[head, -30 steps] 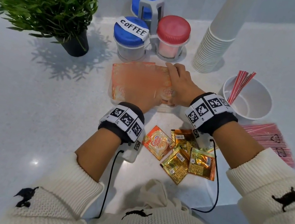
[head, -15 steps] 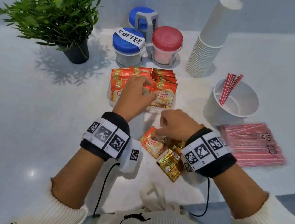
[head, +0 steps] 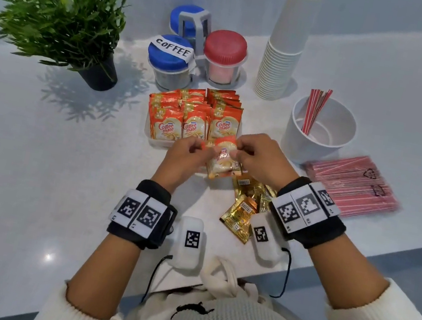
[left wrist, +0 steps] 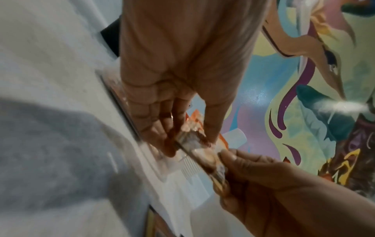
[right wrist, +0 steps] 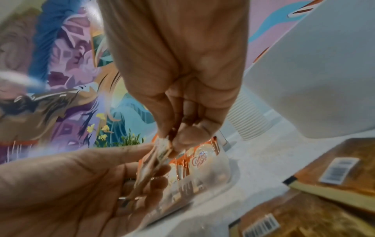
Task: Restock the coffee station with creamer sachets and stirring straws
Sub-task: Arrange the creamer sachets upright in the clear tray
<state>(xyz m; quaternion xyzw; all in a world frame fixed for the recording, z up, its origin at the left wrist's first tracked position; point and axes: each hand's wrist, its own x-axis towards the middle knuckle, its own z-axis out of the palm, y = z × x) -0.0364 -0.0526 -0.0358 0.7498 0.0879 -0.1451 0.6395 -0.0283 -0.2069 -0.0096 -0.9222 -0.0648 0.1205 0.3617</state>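
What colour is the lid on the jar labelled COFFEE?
Blue lid, clearest in the head view.

White counter [head: 33, 170], potted plant [head: 98, 75], cup stack [head: 277, 67], possibly 4 gold sachets [head: 242, 216]

both hands [left wrist: 178, 102] pinch one creamer sachet [left wrist: 194, 144].

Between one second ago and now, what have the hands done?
Both hands left the clear tray of upright orange creamer sachets. The right hand reached back to the loose pile, and now it and the left hand pinch one orange creamer sachet between them above the counter. Jars, cup stack, straw holder and straw packet stayed put.
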